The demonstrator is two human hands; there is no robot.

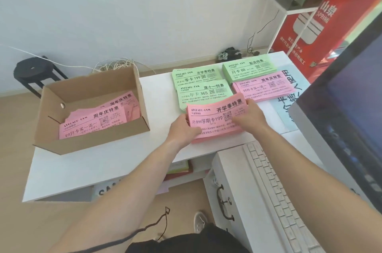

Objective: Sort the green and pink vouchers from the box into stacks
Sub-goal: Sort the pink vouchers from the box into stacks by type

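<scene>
HANDS ON THE PINK PILE: A person's 2 bare hands clasp the front pink stack (217, 122) of vouchers on a white table (103, 166), to the right of an open cardboard box (93, 141). The left hand (183, 128) curls round the stack's left edge, with the thumb lying on the top sheet. The right hand (251, 115) pinches the right edge, its fingers closed over the top. The uppermost sheets bow upward between the 2 hands, while the bottom of the stack rests on the table.

Inside the box, loose pink vouchers (93, 122) lie in an untidy heap toward its near wall. Right of the box and beyond the clasped pile lie 4 sorted stacks. The green stack marked 365 (204, 92) is partly covered by the front pink stack. The green stack marked 199 (196, 77) sits just behind that one. Farther right of the box are the green stack marked 88 (248, 66) and, in front of it, the rear pink stack (262, 87).

Farthest right of the box, a white keyboard (279, 190) and a monitor (341, 118) sit on a lower white unit. Behind the box stand a black stool (35, 70) and a tangle of pale cord (115, 65).
</scene>
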